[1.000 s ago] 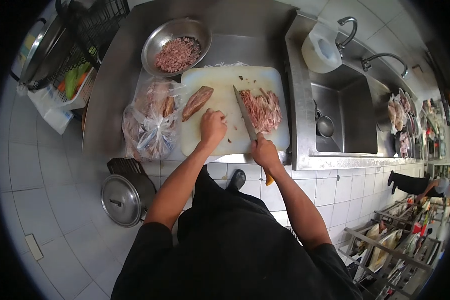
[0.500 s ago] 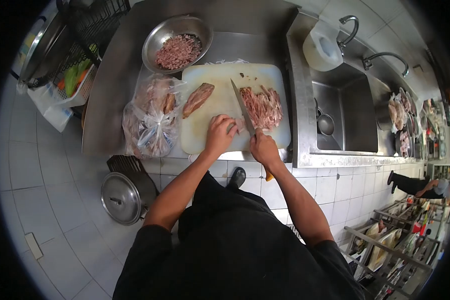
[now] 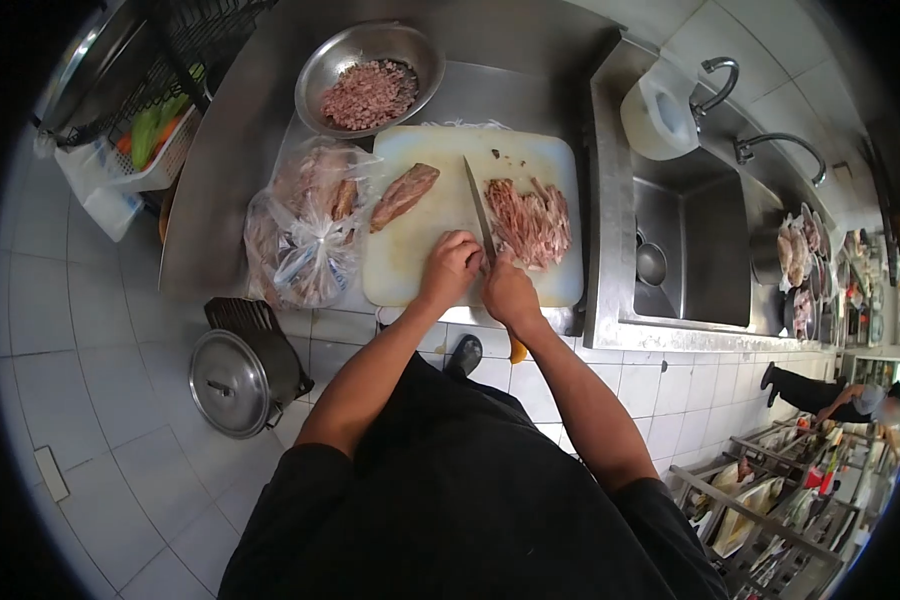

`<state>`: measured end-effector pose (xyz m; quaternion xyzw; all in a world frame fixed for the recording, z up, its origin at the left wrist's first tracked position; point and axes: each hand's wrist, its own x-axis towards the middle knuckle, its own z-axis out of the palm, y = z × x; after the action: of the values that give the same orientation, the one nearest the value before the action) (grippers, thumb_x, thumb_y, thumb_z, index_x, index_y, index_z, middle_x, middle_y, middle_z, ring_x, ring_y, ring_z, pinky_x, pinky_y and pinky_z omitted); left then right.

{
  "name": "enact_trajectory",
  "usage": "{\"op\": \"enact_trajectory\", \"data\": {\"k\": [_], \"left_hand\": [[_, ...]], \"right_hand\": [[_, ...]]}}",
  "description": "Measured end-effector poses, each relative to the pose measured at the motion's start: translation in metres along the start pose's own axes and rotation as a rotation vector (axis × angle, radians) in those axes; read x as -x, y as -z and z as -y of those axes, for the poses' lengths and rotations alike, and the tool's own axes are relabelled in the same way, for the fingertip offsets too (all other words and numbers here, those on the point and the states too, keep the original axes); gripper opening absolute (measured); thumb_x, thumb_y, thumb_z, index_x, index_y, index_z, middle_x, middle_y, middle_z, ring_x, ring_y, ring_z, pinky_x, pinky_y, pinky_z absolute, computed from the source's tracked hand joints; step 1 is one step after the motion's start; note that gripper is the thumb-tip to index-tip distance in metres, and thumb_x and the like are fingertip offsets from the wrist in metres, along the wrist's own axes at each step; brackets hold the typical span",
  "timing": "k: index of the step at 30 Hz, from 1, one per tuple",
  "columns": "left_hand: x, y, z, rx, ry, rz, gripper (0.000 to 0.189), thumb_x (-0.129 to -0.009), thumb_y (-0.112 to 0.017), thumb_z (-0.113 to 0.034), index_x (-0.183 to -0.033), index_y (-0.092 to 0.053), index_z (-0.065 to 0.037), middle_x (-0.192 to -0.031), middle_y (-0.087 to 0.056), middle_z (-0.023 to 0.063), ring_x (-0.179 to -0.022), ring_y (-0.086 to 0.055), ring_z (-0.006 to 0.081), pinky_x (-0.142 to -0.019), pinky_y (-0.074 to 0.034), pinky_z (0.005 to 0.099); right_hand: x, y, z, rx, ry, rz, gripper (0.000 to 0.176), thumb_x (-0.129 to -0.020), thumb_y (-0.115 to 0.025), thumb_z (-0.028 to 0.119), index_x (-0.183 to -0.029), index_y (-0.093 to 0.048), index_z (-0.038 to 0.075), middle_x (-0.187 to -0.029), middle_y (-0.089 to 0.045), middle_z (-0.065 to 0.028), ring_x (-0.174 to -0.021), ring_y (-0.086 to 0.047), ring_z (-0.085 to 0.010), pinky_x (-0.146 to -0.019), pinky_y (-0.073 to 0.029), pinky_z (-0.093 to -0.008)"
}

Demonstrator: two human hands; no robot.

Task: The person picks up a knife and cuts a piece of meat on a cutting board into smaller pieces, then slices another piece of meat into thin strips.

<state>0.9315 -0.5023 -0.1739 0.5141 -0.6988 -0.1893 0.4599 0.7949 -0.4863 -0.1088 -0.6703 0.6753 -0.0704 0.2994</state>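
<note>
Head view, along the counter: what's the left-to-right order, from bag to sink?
Clear plastic bag of meat → whole brown meat slab → long steel knife → sliced pink meat pile → stainless steel sink basin.

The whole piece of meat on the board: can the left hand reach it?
Probably yes: the whole piece lies uncovered past the left hand, only bare cutting board between them; the knife sits to its right.

On the cutting board [image 3: 420,240], the right hand [image 3: 508,292] grips the knife [image 3: 479,210] beside the sliced meat [image 3: 528,220], while the left hand [image 3: 451,266] rests alongside the blade.
</note>
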Motion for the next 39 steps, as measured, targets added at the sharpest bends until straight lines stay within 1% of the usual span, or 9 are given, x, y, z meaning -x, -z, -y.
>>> {"op": "enact_trajectory", "data": {"k": [5, 8, 12, 17, 23, 26, 30, 31, 39], "left_hand": [[0.0, 0.0, 0.001, 0.021, 0.005, 0.0, 0.009, -0.078, -0.072, 0.001, -0.087, -0.072, 0.001, -0.096, -0.067, 0.0109, -0.093, -0.064, 0.0322, -0.082, -0.053, 0.041], [-0.001, 0.003, 0.002, 0.006, -0.003, 0.004, 0.012, -0.078, -0.074, 0.002, -0.089, -0.073, 0.001, -0.098, -0.069, 0.0113, -0.094, -0.065, 0.0321, -0.083, -0.053, 0.0398], [0.003, 0.001, 0.0, 0.024, 0.004, -0.041, 0.012, -0.078, -0.073, 0.001, -0.091, -0.073, 0.002, -0.098, -0.069, 0.0118, -0.094, -0.065, 0.0323, -0.083, -0.053, 0.0398], [0.0, 0.003, -0.004, 0.031, 0.011, -0.068, 0.008, -0.08, -0.072, 0.001, -0.088, -0.071, 0.001, -0.094, -0.067, 0.0111, -0.09, -0.063, 0.033, -0.081, -0.053, 0.0422], [0.0, 0.002, 0.001, 0.003, 0.002, -0.018, 0.011, -0.078, -0.071, 0.003, -0.088, -0.07, 0.001, -0.096, -0.068, 0.0114, -0.093, -0.064, 0.0328, -0.082, -0.053, 0.0409], [0.004, 0.002, -0.005, 0.022, 0.004, -0.024, 0.01, -0.078, -0.07, 0.002, -0.088, -0.069, 0.001, -0.095, -0.067, 0.0115, -0.091, -0.063, 0.0334, -0.082, -0.053, 0.0425], [-0.002, 0.003, 0.003, 0.025, 0.005, -0.033, 0.009, -0.079, -0.068, 0.004, -0.088, -0.069, 0.002, -0.096, -0.067, 0.0125, -0.092, -0.063, 0.0343, -0.083, -0.053, 0.0431], [-0.002, 0.002, 0.002, 0.036, 0.023, -0.047, 0.009, -0.08, -0.067, 0.004, -0.088, -0.069, 0.002, -0.096, -0.067, 0.0125, -0.092, -0.063, 0.0344, -0.082, -0.053, 0.0431], [0.0, 0.002, 0.0, 0.016, 0.033, -0.037, 0.007, -0.081, -0.067, 0.003, -0.087, -0.068, 0.002, -0.095, -0.066, 0.012, -0.092, -0.063, 0.0342, -0.082, -0.053, 0.0429]], "right_hand": [[-0.031, -0.015, -0.022, -0.072, 0.213, -0.073, 0.033, -0.098, -0.048, 0.021, -0.112, -0.048, -0.009, -0.089, -0.066, -0.0398, -0.087, -0.067, -0.0536, -0.081, -0.053, -0.0596], [-0.039, -0.01, -0.019, -0.056, 0.185, -0.042, 0.032, -0.098, -0.049, 0.02, -0.11, -0.049, -0.01, -0.088, -0.065, -0.04, -0.087, -0.067, -0.0536, -0.08, -0.053, -0.0592], [-0.019, 0.016, -0.003, -0.075, 0.026, 0.098, 0.036, -0.098, -0.051, 0.026, -0.109, -0.053, -0.009, -0.099, -0.067, -0.0378, -0.098, -0.066, -0.0526, -0.09, -0.051, -0.0561], [-0.001, 0.016, 0.006, -0.033, -0.029, 0.074, 0.038, -0.1, -0.045, 0.025, -0.118, -0.046, -0.008, -0.099, -0.066, -0.0393, -0.099, -0.066, -0.0538, -0.091, -0.05, -0.0574], [-0.001, -0.003, 0.004, -0.027, -0.046, 0.043, 0.036, -0.097, -0.048, 0.023, -0.117, -0.045, -0.007, -0.098, -0.067, -0.0387, -0.095, -0.066, -0.0538, -0.086, -0.051, -0.0599], [-0.033, -0.011, 0.0, -0.069, 0.109, -0.088, 0.036, -0.093, -0.054, 0.021, -0.114, -0.047, -0.008, -0.094, -0.067, -0.0375, -0.091, -0.067, -0.0534, -0.084, -0.052, -0.0594], [-0.051, 0.001, 0.002, -0.036, 0.094, -0.009, 0.04, -0.09, -0.06, 0.024, -0.109, -0.052, -0.01, -0.093, -0.067, -0.0357, -0.091, -0.066, -0.0531, -0.084, -0.053, -0.0571], [-0.044, 0.005, 0.003, -0.047, 0.105, -0.003, 0.037, -0.091, -0.058, 0.023, -0.109, -0.053, -0.01, -0.097, -0.067, -0.0369, -0.095, -0.066, -0.0532, -0.086, -0.053, -0.0561], [0.005, 0.002, 0.012, -0.015, -0.039, 0.077, 0.028, -0.092, -0.053, 0.014, -0.109, -0.049, -0.008, -0.094, -0.067, -0.0376, -0.092, -0.066, -0.0544, -0.086, -0.052, -0.0584]]}}
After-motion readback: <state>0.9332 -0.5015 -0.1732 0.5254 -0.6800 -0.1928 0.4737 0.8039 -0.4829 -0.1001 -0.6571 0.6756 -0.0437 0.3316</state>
